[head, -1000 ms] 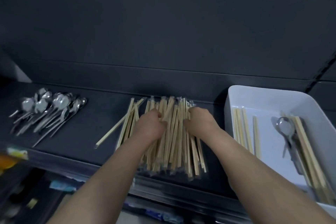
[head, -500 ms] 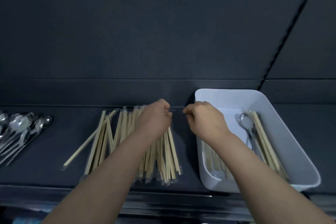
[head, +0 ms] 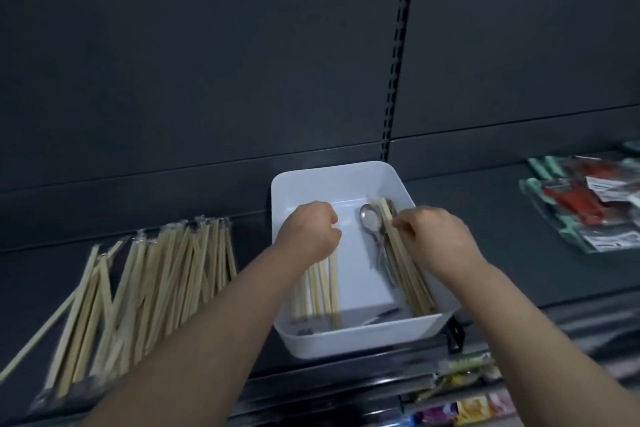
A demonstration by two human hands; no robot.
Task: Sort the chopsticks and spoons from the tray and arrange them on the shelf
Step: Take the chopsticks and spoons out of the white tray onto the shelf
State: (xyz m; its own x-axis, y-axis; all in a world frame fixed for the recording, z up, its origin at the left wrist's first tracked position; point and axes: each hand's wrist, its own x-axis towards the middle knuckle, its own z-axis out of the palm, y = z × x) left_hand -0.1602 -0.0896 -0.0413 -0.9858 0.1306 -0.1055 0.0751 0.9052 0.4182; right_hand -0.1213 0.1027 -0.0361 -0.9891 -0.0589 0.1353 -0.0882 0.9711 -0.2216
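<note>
A white tray (head: pixel 332 174) sits on the dark shelf (head: pixel 491 246). Inside it, a few wrapped wooden chopsticks (head: pixel 320 291) lie at the left, and a second bundle of chopsticks (head: pixel 407 274) leans along the right wall beside metal spoons (head: pixel 370 220). My left hand (head: pixel 310 230) is curled over the top ends of the left chopsticks. The fingertips of my right hand (head: pixel 438 236) pinch the right bundle near its top. A big pile of sorted chopsticks (head: pixel 162 288) lies on the shelf left of the tray.
Packaged goods in red and green (head: pixel 588 208) lie on the shelf at the far right. Colourful packets (head: pixel 467 406) show on a lower shelf below the tray. The dark back panel rises right behind the tray.
Both hands left the chopstick pile on the shelf and moved right into the tray. The view swung right, so the spoons on the shelf's left end are out of sight.
</note>
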